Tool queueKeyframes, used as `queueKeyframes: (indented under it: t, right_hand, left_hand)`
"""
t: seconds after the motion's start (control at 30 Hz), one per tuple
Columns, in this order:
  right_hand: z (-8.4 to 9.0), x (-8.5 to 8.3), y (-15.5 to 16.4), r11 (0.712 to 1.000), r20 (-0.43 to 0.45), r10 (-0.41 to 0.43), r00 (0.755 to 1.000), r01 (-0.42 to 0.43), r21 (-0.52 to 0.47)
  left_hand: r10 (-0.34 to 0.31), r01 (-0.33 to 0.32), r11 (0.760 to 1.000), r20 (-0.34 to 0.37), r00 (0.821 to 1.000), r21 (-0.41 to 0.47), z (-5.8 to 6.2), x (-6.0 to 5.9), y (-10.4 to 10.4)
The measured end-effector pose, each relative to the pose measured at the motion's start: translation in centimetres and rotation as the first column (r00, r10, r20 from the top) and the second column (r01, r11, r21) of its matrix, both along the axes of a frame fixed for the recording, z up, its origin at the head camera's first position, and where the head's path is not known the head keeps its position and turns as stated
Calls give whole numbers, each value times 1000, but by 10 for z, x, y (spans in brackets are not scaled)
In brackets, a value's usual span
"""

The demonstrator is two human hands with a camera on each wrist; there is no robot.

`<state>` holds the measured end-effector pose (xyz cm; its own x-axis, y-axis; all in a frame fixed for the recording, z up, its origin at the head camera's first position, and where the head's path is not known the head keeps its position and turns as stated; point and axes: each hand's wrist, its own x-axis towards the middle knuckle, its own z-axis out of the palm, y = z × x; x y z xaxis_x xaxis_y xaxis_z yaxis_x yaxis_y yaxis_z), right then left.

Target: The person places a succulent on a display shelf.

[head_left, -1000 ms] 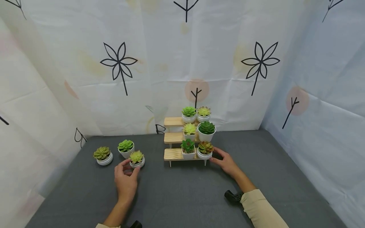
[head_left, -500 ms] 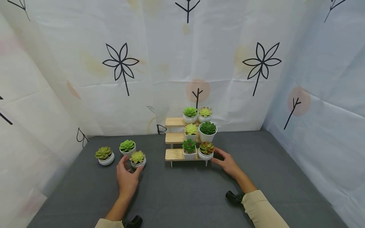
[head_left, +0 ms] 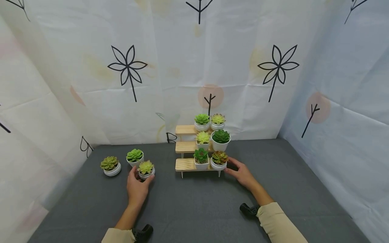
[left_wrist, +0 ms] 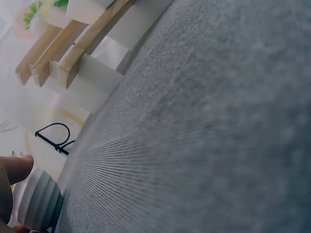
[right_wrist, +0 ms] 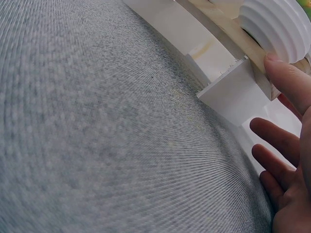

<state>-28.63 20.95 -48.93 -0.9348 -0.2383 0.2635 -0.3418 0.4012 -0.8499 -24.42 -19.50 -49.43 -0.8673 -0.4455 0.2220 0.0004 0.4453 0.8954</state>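
A grey fabric tabletop is enclosed at 9, 12 and 3 o'clock by white curtains printed with black leaf sprigs.

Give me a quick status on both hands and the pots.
Left hand grips small ribbed white pot with yellow-green succulent on grey mat. Right hand open, thumb touching ribbed white pot with reddish succulent on wooden stepped shelf. Nothing blocking.

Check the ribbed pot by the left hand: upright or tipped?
Upright. The ribbed pot sits flat on the grey mat, succulent pointing up, left hand curled round it.
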Motion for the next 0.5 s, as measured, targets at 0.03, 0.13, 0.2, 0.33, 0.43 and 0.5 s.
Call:
queueKeyframes:
  t: [0.03, 0.13, 0.2, 0.33, 0.43, 0.5]
  right_hand:
    - [0, 0, 0, 1000, 0, 0, 1000, 0, -1]
    - [1, 0, 0, 1000, 6, -1, 1000, 1, -3]
    - [2, 1, 0, 1000, 7, -5, 1000, 5, 1]
    - [3, 2, -1, 1000, 8, -9, 1000, 9, 10]
    - [4, 3, -1, 1000, 8, -3, 1000, 3, 8]
    - [5, 3, -1, 1000, 6, 5, 1000, -5, 2]
  left_hand:
    - [-2, 2, 1000, 5, 1000, -2, 0, -1, -1]
    - [-6, 6, 1000, 8, 1000, -3, 0, -3, -1]
    - [-5, 5, 1000, 9, 1000, -2, 0, -3, -2]
    - [-7, 7, 1000, 17, 1000, 1, 2, -3, -2]
    - [-10, 9, 1000, 25, 1000, 8, 3, -3, -3]
    - [-8, 8, 1000, 31, 999, 14, 3, -3, -4]
